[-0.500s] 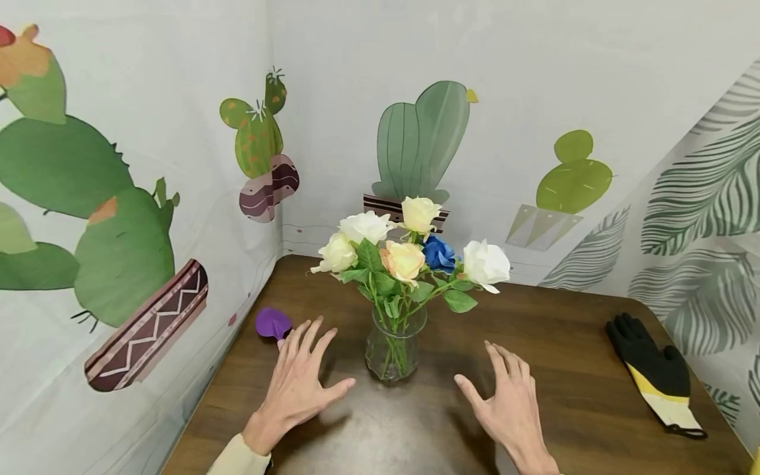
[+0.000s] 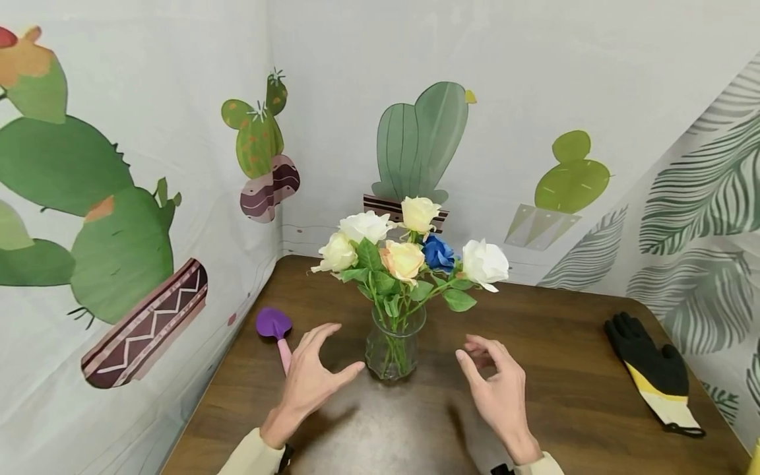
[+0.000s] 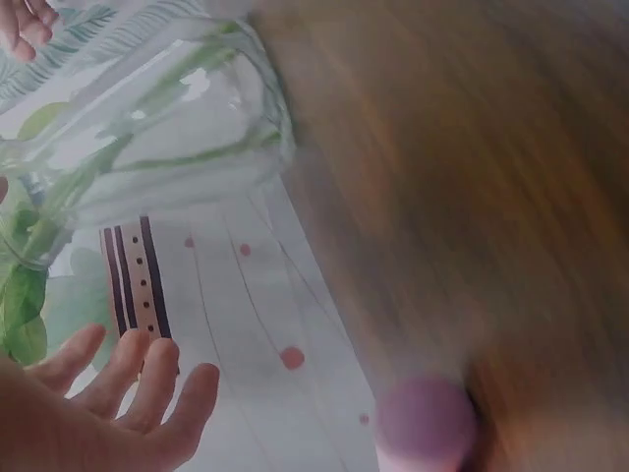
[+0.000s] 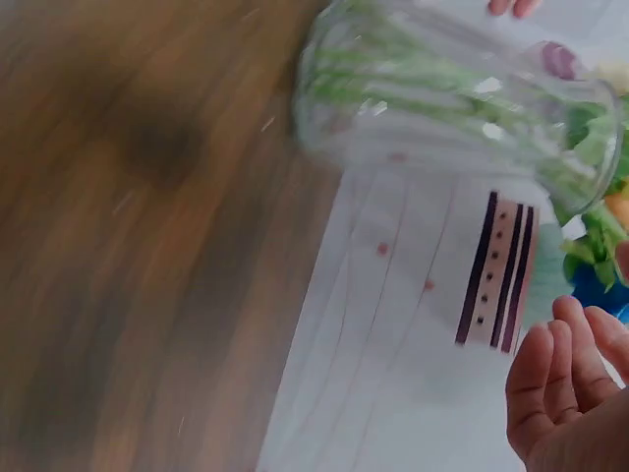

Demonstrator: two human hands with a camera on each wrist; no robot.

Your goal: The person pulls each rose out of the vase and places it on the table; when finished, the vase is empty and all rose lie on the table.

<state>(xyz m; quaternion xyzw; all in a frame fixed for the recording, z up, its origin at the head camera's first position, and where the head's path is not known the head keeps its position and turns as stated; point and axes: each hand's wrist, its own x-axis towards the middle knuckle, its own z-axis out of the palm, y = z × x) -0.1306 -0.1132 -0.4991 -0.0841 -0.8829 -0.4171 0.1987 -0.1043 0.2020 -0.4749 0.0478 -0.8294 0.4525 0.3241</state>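
A clear glass vase (image 2: 392, 353) stands upright on the brown table, with green stems inside it. Above its rim spread white, cream and peach roses (image 2: 404, 260) and one blue rose (image 2: 439, 254). To the left of the vase is my left hand (image 2: 315, 376), fingers relaxed and thumb spread, apart from the glass. My right hand (image 2: 499, 389) hovers on the other side, its fingers loosely bent and holding nothing. Both wrist views show the glass vase (image 3: 187, 128) beyond the fingers, with a gap between.
Just beyond my left hand lies a small purple shovel (image 2: 274, 323) with a pink handle. A black, yellow and white work glove (image 2: 653, 369) rests near the table's right edge. Behind the table (image 2: 570, 343) hangs a white cloth (image 2: 332, 132) printed with cacti and leaves.
Both hands have turned and their fingers have bent more. The left hand has shifted slightly right, uncovering the shovel's handle. The vase and flowers stay in place.
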